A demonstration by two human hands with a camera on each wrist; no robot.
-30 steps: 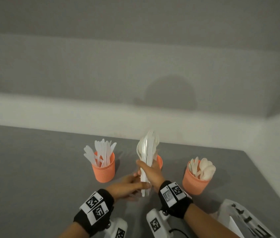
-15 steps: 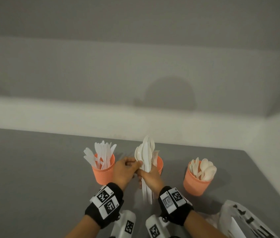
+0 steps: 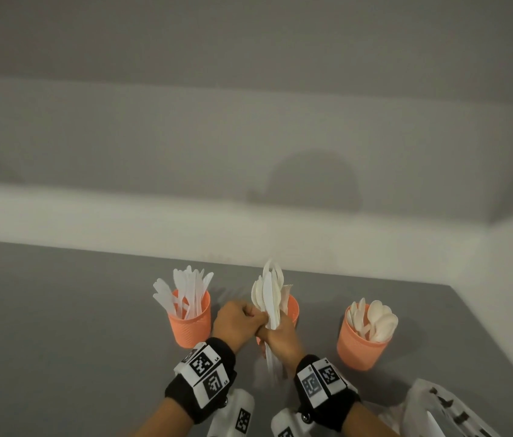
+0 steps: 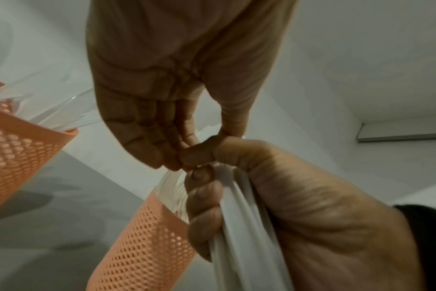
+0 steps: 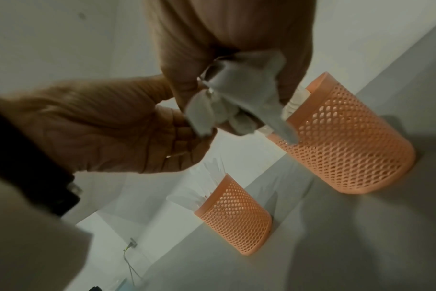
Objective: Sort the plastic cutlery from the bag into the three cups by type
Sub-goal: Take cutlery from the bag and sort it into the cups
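1. The table (image 3: 60, 326) carries three orange mesh cups in a row. The left cup (image 3: 190, 326) holds flat, knife-like pieces. The middle cup (image 3: 293, 309) sits mostly hidden behind my hands. The right cup (image 3: 360, 345) holds spoons.
2. The bag (image 3: 438, 408) lies near me at my right, well apart from the hands.
3. My right hand (image 3: 280, 337) is clamped round a bundle (image 3: 269, 294) of white cutlery, held in front of the middle cup. Its long axis is nearly upright: heads up and away from me, handles poking out below my fist.
4. My left hand (image 3: 238, 323) is just beside it on the left, touching it. In the left wrist view my left fingers (image 4: 187, 128) and thumb pinch together at the top of the right fist, where the bundle comes out. I cannot tell whether a piece sits between them.
5. The bundle is thin, smooth and pale; spoon bowls show at the top, and other types may be mixed in. I judge the next move is to draw one piece upward, along that axis, with the left hand, which is nearer the left cup.
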